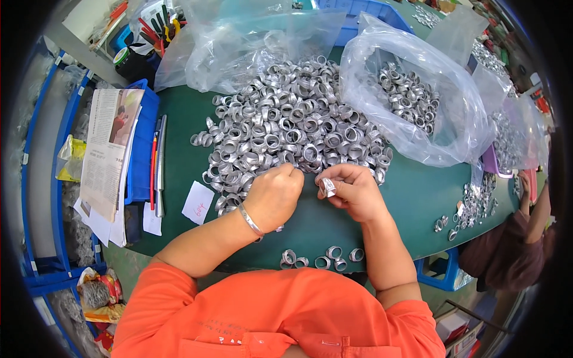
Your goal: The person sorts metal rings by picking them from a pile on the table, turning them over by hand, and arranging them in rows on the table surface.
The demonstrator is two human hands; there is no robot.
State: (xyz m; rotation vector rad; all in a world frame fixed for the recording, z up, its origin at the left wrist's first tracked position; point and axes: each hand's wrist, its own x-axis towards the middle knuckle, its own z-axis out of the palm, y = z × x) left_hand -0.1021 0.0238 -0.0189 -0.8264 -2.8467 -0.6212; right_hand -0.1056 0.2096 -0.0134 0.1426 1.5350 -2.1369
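A large heap of silver metal rings (286, 122) covers the middle of the green table. At its near edge, my right hand (358, 194) pinches one silver ring (327, 187) between thumb and fingers, its broad face turned up. Beside it, my left hand (274, 194) is closed with the fingers curled down against the heap; what they hold, if anything, is hidden. A metal bangle sits on my left wrist. Several loose rings (323, 262) lie close to my body at the table's front edge.
A clear plastic bag (459, 128) with more rings stands at the back right. Left are a blue tray (139, 173), a newspaper (107, 143), pens and a white paper slip (197, 203). Small ring pieces (474, 206) lie at the right; another person's arm (540, 209) is beyond.
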